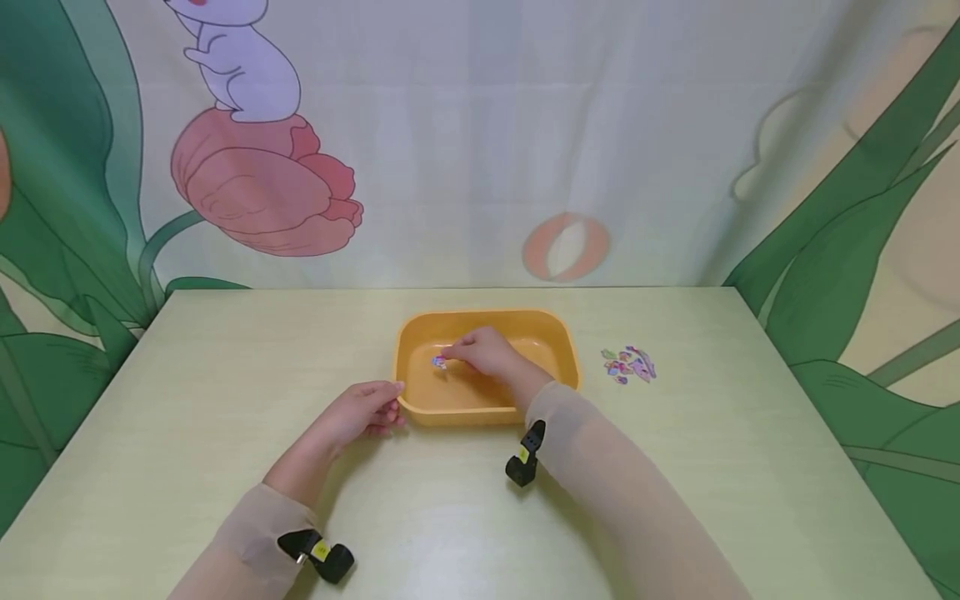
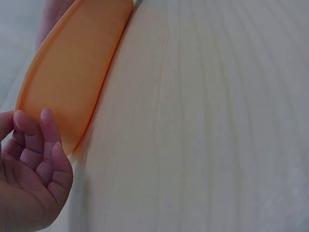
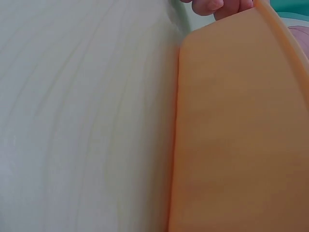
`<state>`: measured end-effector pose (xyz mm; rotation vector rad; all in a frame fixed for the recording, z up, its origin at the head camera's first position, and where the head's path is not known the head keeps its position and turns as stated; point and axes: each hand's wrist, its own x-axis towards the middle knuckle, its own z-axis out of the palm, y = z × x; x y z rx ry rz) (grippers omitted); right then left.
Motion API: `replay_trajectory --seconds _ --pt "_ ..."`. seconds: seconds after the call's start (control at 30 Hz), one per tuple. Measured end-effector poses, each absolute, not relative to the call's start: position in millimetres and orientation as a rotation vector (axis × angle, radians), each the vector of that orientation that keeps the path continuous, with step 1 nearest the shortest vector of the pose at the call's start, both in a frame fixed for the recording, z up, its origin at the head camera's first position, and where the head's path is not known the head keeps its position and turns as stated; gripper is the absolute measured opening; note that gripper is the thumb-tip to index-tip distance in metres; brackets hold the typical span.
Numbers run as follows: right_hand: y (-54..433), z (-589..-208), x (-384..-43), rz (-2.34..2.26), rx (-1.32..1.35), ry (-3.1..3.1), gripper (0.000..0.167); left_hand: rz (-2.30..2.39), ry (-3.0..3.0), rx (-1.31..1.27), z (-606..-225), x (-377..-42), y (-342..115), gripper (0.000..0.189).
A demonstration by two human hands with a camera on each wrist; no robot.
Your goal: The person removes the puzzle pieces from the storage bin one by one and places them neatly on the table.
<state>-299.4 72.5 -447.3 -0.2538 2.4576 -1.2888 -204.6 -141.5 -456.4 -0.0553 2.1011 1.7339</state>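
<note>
A shallow orange-yellow plastic tray (image 1: 468,417) sits on the table. My left hand (image 1: 367,408) pinches its near left corner, thumb at the rim and fingers bent against the outer wall; the left wrist view shows these fingers (image 2: 34,137) close up. Over the inside of the tray, my right hand (image 1: 487,354) pinches a small colourful sticker-like cutout (image 1: 439,362) at its fingertips. The right wrist view shows mostly the tray's outer side wall (image 3: 241,121), with the right hand hidden behind it and left-hand fingers (image 3: 207,6) at the top.
Right of the tray, several small pink, purple and green cutouts (image 1: 630,365) lie in a loose cluster on the pale wood-grain table (image 1: 712,467). Behind the table's far edge hangs a printed curtain (image 1: 450,167) with leaves and a flower.
</note>
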Motion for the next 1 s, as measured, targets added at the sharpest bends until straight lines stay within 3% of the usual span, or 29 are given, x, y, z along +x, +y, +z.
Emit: replay_trajectory --seconds 0.4,1.0 --pt "99.8 -437.0 -294.9 -1.296 -0.141 2.462 0.034 1.756 2.094 -0.039 -458.0 -204.2 -139.6 0.031" --pt "131.9 -421.2 -282.1 -1.439 -0.128 2.395 0.030 1.762 2.090 -0.045 -458.9 -204.0 -142.4 0.031"
